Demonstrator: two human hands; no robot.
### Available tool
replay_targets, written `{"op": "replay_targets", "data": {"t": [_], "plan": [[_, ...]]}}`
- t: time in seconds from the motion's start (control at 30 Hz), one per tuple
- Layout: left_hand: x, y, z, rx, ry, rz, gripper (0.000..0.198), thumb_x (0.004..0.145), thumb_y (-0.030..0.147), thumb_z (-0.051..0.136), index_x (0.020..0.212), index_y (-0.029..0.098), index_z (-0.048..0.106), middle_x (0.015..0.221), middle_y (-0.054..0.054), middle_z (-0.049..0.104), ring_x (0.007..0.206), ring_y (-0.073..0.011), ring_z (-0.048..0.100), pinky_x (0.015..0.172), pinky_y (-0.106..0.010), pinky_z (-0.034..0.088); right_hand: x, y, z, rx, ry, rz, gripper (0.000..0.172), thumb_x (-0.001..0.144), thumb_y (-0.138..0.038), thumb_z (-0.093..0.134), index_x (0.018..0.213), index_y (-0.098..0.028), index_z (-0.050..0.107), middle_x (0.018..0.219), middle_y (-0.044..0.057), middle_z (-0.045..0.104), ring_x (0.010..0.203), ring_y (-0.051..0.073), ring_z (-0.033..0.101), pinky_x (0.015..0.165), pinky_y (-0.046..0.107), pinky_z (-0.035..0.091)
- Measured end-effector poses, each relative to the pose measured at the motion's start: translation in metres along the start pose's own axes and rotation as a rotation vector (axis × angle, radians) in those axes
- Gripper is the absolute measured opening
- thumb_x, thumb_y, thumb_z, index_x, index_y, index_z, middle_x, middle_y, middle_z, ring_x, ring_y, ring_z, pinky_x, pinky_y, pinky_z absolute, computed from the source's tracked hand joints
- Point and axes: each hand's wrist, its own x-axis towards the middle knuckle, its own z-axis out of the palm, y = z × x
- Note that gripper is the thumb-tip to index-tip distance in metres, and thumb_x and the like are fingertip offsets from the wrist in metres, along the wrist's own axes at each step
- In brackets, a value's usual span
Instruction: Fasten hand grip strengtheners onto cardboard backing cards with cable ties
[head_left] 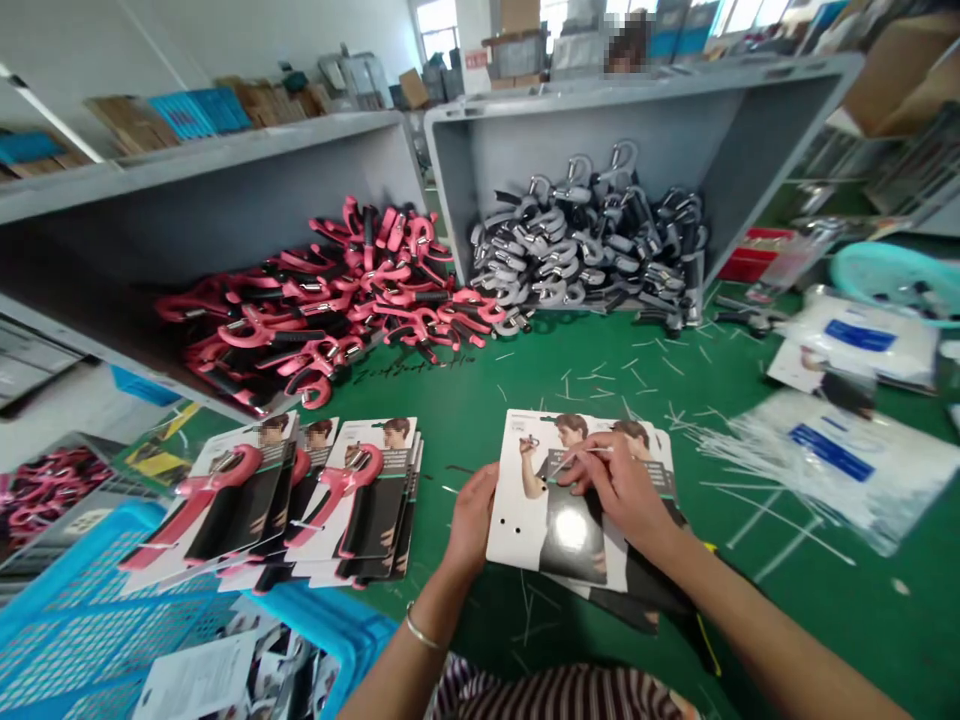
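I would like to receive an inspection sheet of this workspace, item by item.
Surface: green tabletop, with dark handwriting.
Job's things: stacked printed cards at the hands; carded pink grips to their left; loose pink grips and grey grips piled behind.
Clutter: loose white ties and plastic bags at right.
Grippers: left hand holds the top card's edge; right hand pinches a tie before it.
Cables: nothing seen.
Surroundings: grey bins, blue basket.

Glossy paper card (555, 512), smooth matt plastic bin (675, 130), shiny metal bangle (419, 634)
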Motion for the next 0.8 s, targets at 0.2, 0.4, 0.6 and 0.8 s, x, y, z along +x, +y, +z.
{"op": "replay_targets", "data": {"t": [0.2,0.4,0.6,0.8], "plan": [[0.011,-0.012,-0.002,-0.117,-0.084,-0.137,0.045,0.069,0.038,0.079,0.106,0.016,0.071,0.087,-0.006,0.074,0.066,-0.0167,0.065,0.064,-0.027,0.048,-0.003,0.004,0.001,-0.135,-0.014,-0.092,0.016,0.104,-0.031,0.031,0.109,-0.021,0.042,0.087,0.007,0.072,0.065,0.016,0.069,0.067,0.030,0.054],[0.011,-0.019,0.006,-0.065,-0.205,-0.201,0.048,0.064,0.034,0.083,0.106,0.013,0.071,0.070,-0.003,0.072,0.049,-0.0119,0.058,0.053,-0.024,0.043,-0.005,0.008,0.002,-0.273,-0.077,-0.160,0.015,0.101,-0.027,0.037,0.110,-0.021,0.048,0.095,0.009,0.070,0.079,0.021,0.070,0.075,0.037,0.054],[0.010,-0.017,0.009,-0.055,-0.196,-0.156,0.050,0.061,0.032,0.086,0.104,0.012,0.071,0.081,-0.007,0.075,0.059,-0.0152,0.064,0.055,-0.023,0.045,-0.014,0.004,-0.003,-0.131,0.052,-0.136,0.019,0.103,-0.029,0.033,0.113,-0.020,0.046,0.095,0.008,0.069,0.064,0.016,0.066,0.068,0.035,0.055],[0.015,0.000,0.012,-0.069,-0.202,-0.125,0.055,0.061,0.031,0.086,0.111,0.014,0.069,0.079,-0.005,0.074,0.059,-0.0147,0.064,0.057,-0.023,0.047,-0.011,0.004,-0.005,-0.203,0.011,-0.158,0.021,0.103,-0.029,0.033,0.114,-0.021,0.049,0.102,0.010,0.068,0.069,0.018,0.068,0.073,0.038,0.056]]}}
